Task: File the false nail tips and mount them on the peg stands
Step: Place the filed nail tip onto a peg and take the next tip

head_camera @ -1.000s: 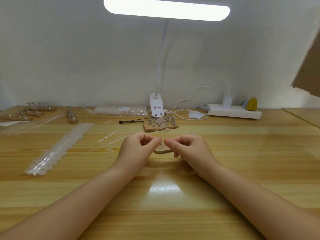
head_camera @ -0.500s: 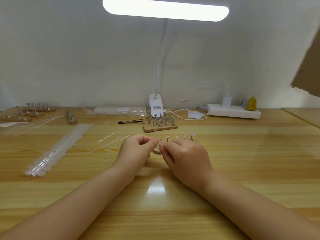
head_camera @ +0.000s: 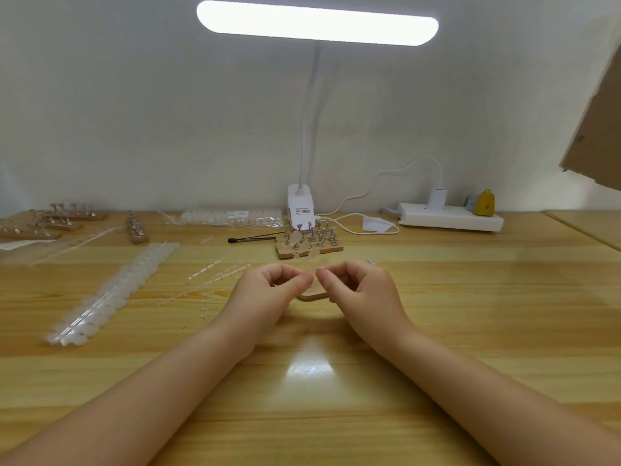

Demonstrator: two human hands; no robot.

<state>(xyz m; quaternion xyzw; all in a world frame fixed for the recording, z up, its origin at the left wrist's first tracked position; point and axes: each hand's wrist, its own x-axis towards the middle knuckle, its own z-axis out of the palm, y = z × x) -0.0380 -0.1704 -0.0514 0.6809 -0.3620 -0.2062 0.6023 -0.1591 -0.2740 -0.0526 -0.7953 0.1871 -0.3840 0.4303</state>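
My left hand (head_camera: 268, 290) and right hand (head_camera: 359, 287) curled, fingertips almost meeting, pinching a clear nail strip (head_camera: 307, 262) between them, wooden peg stand (head_camera: 314, 295) just beneath the pinch, another stand (head_camera: 309, 245) beyond.

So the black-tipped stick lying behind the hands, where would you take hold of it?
Grip the black-tipped stick at its bare thin shaft near the middle, coming from above with thumb and forefinger. It lies flat on the table, and its right end runs up to the peg stand, so the middle looks freest.
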